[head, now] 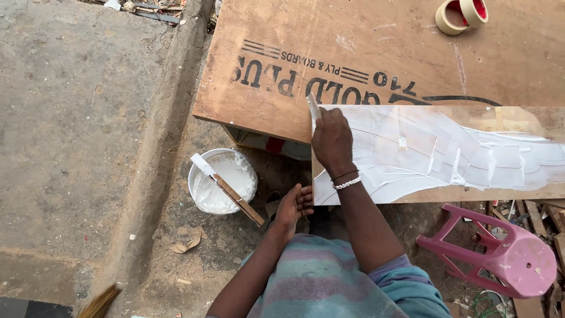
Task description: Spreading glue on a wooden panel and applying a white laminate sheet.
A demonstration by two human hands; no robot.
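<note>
Right hand (331,140) grips a flat, paste-coated scraper (313,109) at the left end of a narrow wooden board (471,154) smeared with streaky white paste, lying on a plywood sheet (365,47). Left hand (292,207), fingers curled, steadies the board's lower-left corner. A round white bucket (222,181) of paste sits on the dirt nearby.

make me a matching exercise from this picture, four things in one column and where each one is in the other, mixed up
Things:
1. bucket
2. tape rolls
3. pink stool
4. right hand

Places:
A. tipped over on the ground at lower right
B. on the near end of the white-coated board, holding a scraper
C. on the ground left of the board, a flat tool across its rim
D. on the plywood sheet, far corner

Pairs: 1-C, 2-D, 3-A, 4-B
</note>
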